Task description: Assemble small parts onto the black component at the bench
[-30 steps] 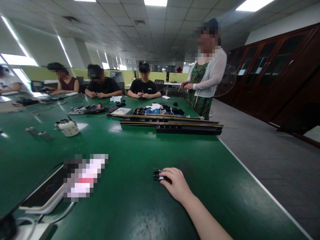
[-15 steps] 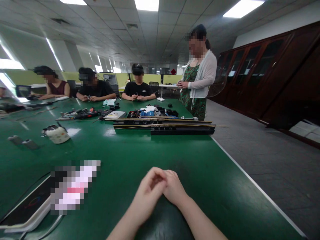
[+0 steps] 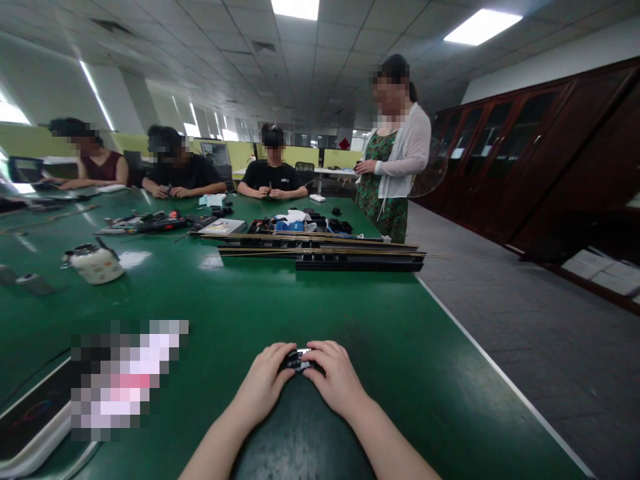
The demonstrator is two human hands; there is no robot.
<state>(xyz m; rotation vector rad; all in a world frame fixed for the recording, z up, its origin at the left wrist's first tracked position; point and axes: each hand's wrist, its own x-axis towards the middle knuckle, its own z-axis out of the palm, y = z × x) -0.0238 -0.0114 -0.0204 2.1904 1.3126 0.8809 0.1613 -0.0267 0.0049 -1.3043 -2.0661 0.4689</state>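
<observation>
Between my two hands is a small dark object with a shiny, glassy top; its kind I cannot make out. My left hand grips its left end with thumb and fingers. On the opposite end, my right hand is closed in the same way, its fingers covering part of the top. Both hands are low over the green table, close to its near side. How the object meets the tabletop is hidden by the fingers.
Black rails with thin brass-coloured rods lie across the table ahead. A patterned white pot stands left, beyond a phone-like device and a pixelated item. Several people sit opposite; a person stands right of the table.
My hands were folded together with nothing visible between them. Now they are spread slightly apart, showing the small dark object. The view has shifted a little to the right.
</observation>
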